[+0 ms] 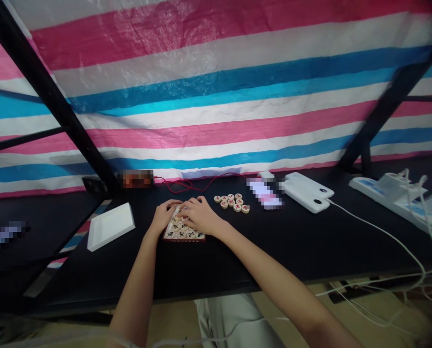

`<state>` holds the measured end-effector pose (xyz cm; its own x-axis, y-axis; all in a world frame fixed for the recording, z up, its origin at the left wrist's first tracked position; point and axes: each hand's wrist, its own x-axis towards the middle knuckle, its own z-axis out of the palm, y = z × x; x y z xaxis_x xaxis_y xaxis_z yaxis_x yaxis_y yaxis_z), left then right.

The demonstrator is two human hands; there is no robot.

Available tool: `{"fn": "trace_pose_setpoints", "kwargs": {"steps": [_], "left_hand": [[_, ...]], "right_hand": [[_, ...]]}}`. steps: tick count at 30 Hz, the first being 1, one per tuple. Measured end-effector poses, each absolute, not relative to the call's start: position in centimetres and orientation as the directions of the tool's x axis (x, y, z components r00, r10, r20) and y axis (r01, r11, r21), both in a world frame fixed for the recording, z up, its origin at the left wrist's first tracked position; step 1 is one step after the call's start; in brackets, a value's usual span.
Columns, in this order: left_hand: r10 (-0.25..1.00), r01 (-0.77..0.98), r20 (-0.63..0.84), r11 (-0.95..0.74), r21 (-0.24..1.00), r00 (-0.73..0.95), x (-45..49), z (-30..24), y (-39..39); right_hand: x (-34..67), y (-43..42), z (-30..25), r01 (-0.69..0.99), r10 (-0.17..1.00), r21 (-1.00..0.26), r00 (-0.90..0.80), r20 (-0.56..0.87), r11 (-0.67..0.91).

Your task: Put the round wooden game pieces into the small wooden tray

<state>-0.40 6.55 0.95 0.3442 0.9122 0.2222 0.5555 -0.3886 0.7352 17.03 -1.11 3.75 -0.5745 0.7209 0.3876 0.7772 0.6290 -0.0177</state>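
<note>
A shallow box (184, 239) with a reddish-brown rim holds rows of round Chinese chess pieces (181, 234) with dark characters. My left hand (164, 216) is curled around the box's far left side, fingers at the far edge. Over the far right part of the box lies my right hand (200, 216), its fingers bent down onto the pieces and hiding some of them. Its fingertips seem to be on a piece, though the grip is partly covered. Right of the box, several loose pieces with red characters (231, 203) lie on the black tabletop (237, 246).
A white tray-like lid (110, 226) lies to the left. Toward the right are a phone with a blurred screen (265, 193), a white power bank-like device (306, 192) and a power strip (400, 200) with white cables. A red cable (187, 186) runs along the striped sheet (216, 121).
</note>
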Motion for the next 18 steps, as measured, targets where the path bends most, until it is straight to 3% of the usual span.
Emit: {"fn": "trace_pose_setpoints", "kwargs": {"steps": [10, 18], "left_hand": [[0.923, 0.567, 0.204, -0.364, 0.739, 0.327, -0.28, 1.04, 6.52], [0.907, 0.55, 0.237, -0.402, 0.732, 0.348, -0.43, 0.76, 6.65]], "right_hand": [[17.06, -1.54, 4.55, 0.835, 0.767, 0.043, -0.524, 0.372, 0.549], [16.85, -1.58, 3.92, 0.784, 0.717, 0.036, -0.585, 0.379, 0.62]]}}
